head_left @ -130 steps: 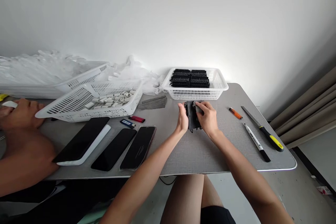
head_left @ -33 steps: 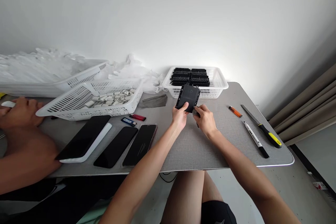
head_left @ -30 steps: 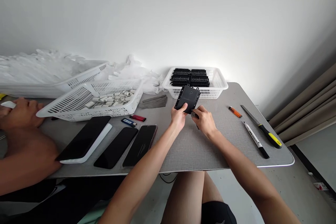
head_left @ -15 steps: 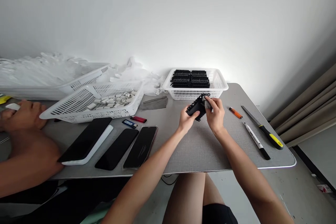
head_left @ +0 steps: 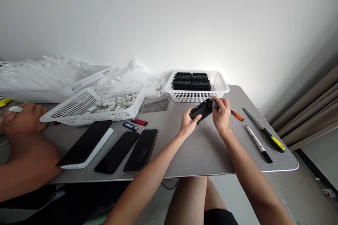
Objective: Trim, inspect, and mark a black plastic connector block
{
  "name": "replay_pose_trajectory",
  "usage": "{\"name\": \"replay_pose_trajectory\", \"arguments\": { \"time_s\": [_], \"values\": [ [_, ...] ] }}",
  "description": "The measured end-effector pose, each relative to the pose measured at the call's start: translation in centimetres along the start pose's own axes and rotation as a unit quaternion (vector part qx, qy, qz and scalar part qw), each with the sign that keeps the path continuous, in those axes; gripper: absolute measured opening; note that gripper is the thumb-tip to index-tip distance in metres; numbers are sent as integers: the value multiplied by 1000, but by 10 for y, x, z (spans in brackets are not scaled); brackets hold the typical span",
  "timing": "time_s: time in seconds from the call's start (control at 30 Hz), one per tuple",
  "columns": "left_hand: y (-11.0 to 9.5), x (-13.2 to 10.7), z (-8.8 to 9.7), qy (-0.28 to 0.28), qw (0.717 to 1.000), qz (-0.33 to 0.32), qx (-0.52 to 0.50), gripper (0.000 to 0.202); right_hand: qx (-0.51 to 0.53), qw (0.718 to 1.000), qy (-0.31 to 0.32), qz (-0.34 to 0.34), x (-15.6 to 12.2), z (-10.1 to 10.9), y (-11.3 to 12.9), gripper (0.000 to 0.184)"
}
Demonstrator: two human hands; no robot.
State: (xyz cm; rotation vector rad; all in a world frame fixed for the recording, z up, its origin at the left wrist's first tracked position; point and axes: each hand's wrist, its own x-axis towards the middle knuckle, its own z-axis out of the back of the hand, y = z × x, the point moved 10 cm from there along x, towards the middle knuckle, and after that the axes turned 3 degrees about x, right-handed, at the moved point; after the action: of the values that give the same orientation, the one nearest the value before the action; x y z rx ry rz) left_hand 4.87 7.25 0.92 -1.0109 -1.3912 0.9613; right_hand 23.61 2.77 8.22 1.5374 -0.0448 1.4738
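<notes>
My left hand (head_left: 188,123) is closed around one end of a black plastic part (head_left: 202,113) with a toothed edge, holding it tilted above the table. At the part's upper right end, my right hand (head_left: 221,114) pinches a small piece of grey sheet (head_left: 214,104), which looks like sandpaper, against it. The right fingers hide some of that end. Just behind both hands, a white basket (head_left: 196,95) holds several similar black parts (head_left: 200,83) in stacks.
Grey strips (head_left: 155,105) lie left of the basket. Right are an orange lighter (head_left: 237,115), a marker (head_left: 257,143) and a file (head_left: 271,137). Left are phones (head_left: 141,149), red (head_left: 139,122) and blue (head_left: 130,126) lighters, a basket (head_left: 105,117) of white tube pieces and another person's hand (head_left: 26,117).
The black part has turned, its right end now reaching farther right. My right hand has moved slightly right and down with the grey piece along that end.
</notes>
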Motion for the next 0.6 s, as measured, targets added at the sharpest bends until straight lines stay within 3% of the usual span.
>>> {"name": "replay_pose_trajectory", "arguments": {
  "time_s": [0.13, 0.23, 0.37, 0.47, 0.53, 0.6],
  "values": [
    [-14, 0, 5, -6, 998, -42, 56, 17, 63, 986, -72, -135, 5, 15, -33, 26],
    [-35, -2, 6, 0, 986, -131, 99, 7, 241, 939, -15, -245, -3, -12, -47, 25],
    [-57, -10, 12, -39, 927, -269, 258, 23, 398, 860, 16, -318, -18, -44, -45, 24],
    [-58, -15, 13, -65, 891, -322, 312, 32, 393, 857, -4, -332, -25, -46, -50, 25],
    [-57, -15, 17, -85, 901, -329, 271, 47, 371, 865, -22, -336, -27, -42, -54, 27],
    [-49, -11, 14, -58, 930, -300, 202, 72, 365, 864, -45, -344, -29, -39, -59, 30]
  ]
}}
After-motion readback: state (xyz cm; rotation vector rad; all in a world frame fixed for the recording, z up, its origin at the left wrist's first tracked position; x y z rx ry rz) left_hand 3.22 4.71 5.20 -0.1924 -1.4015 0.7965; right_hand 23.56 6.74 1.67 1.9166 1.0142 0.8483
